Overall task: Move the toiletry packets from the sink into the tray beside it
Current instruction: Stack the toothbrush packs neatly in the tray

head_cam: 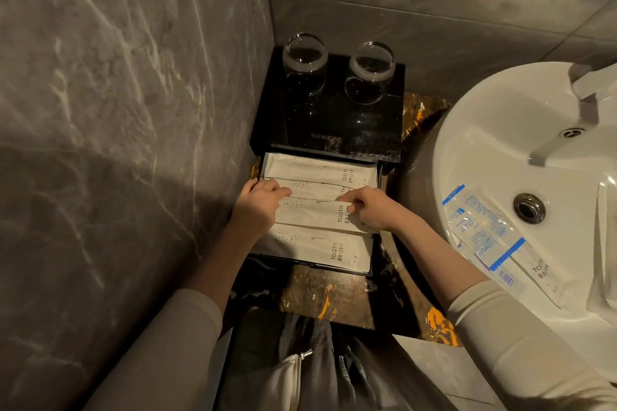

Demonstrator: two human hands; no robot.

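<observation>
A black tray (379,173) left of the sink holds several cream toothbrush packets lying side by side. My left hand (258,207) and my right hand (370,208) both rest on the third toothbrush packet (317,213), fingers curled on its ends. The nearest packet (329,248) lies at the tray's front. In the white sink (500,157) a clear packet with blue print (480,227) lies over another toothbrush packet (539,272). More clear wrapping (606,243) shows at the right edge.
A glossy black box (334,117) behind the tray carries two upside-down glasses (304,58) (370,68). Grey marble walls close in on the left and back. The chrome tap (567,130) overhangs the basin, above the drain (529,208). The dark countertop (334,290) has orange veining.
</observation>
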